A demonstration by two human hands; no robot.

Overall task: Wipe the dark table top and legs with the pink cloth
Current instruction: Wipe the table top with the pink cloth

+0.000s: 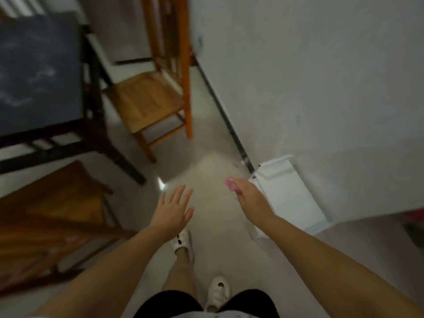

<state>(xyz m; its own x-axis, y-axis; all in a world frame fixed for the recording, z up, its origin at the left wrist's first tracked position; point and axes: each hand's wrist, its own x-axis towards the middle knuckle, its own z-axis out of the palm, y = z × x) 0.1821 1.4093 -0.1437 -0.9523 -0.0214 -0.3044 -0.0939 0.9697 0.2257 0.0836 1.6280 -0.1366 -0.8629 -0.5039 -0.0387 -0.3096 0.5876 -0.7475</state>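
Observation:
The dark table stands at the upper left, its top bluish-grey with pale smears and its black legs reaching down to the floor. My right hand is held out over the floor and grips the pink cloth, of which only a small bunched bit shows past the fingers. My left hand hovers over the floor with straight, spread fingers and holds nothing. Both hands are well away from the table.
A wooden chair stands beside the table's right side. Another brown wooden seat sits at the lower left. A white tray-like object leans at the foot of the white wall. My feet in white shoes stand on the pale floor.

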